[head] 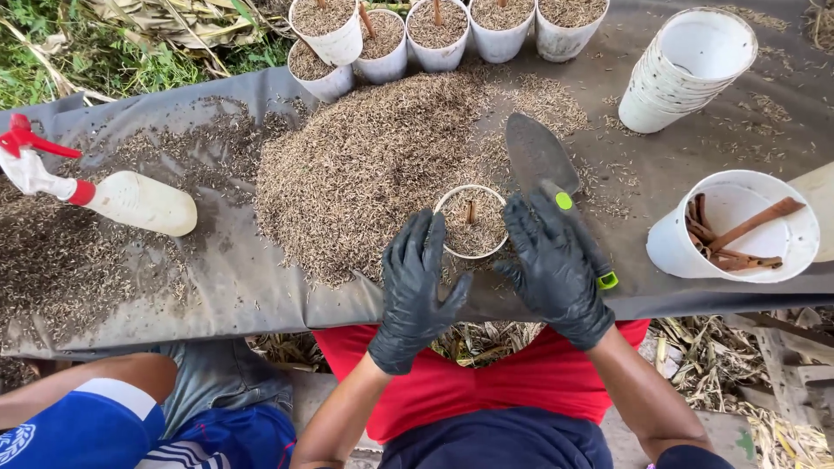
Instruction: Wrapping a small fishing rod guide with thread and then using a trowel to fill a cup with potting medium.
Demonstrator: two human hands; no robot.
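— Cupping a small white cup [470,222], is that what the gloved hands are doing?

— Nearly. The left hand [415,291] is resting flat with its fingers spread apart, just touching the near-left rim of that cup; it is gripping nothing. The right hand [554,269] is sitting on the cup's right side, closed around a green-handled trowel [540,161] whose dark blade is pointing away past the cup.

— And the cup itself?

— It is standing upright at the near edge of a big heap of husks [365,165], filled with the same stuff, with a brown stick poking up in its middle.

— What else is lying around it?

— Far left of the cup, a spray bottle [130,201] with a red trigger is lying on its side on the grey sheet [261,295]. Beyond the cup, a row of filled cups [439,30] is standing. To its right, a white tub of brown sticks [734,227] is sitting, with a stack of empty cups [686,69] lying behind that. Another person's leg in blue shorts [95,421] is showing at the near left.
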